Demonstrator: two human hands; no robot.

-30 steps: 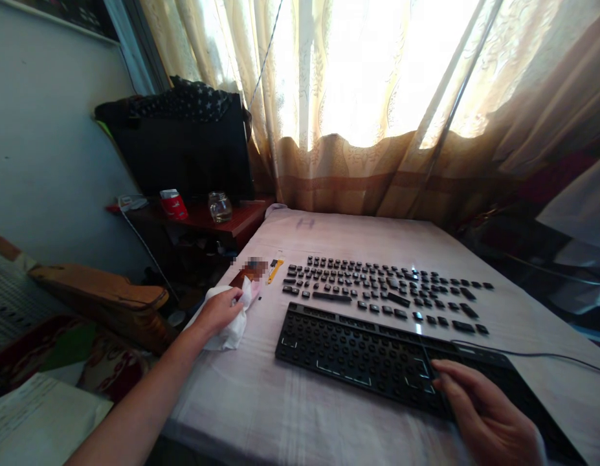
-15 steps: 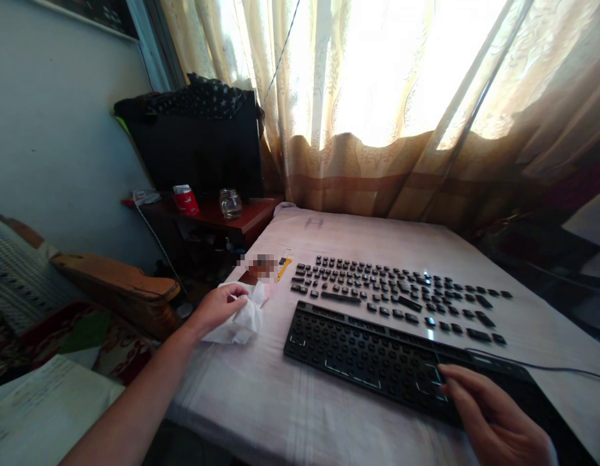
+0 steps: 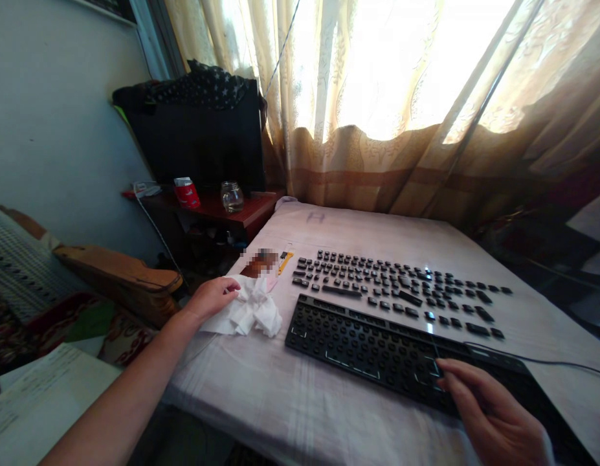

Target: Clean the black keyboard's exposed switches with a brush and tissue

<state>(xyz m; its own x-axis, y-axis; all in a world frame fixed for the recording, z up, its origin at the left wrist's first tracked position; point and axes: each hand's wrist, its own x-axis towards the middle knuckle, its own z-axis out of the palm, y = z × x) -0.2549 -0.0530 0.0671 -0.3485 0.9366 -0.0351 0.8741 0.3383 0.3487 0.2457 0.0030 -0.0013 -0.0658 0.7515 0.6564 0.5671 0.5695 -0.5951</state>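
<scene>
A black keyboard base point(image 3: 377, 353) with its keycaps removed lies on the cloth-covered table point(image 3: 280, 401). Rows of loose black keycaps point(image 3: 397, 285) are laid out behind it. My right hand point(image 3: 488, 421) rests on the keyboard's right part, fingers curled over its near edge. My left hand point(image 3: 210, 299) sits at the table's left edge, fingers closed on the corner of a crumpled white tissue point(image 3: 251, 312). A yellow-handled small tool point(image 3: 285, 262) lies just beyond the tissue.
The keyboard's cable point(image 3: 547, 361) runs off to the right. A red side table point(image 3: 222, 210) holds a red can point(image 3: 186, 192) and a glass jar point(image 3: 231, 196) before a dark monitor point(image 3: 202, 145). A wooden chair arm point(image 3: 120, 278) stands at left. Curtains point(image 3: 387, 97) hang behind.
My left hand has drawn the tissue out so that it spreads further right over the table. My right hand stays on the keyboard. The view has shifted slightly.
</scene>
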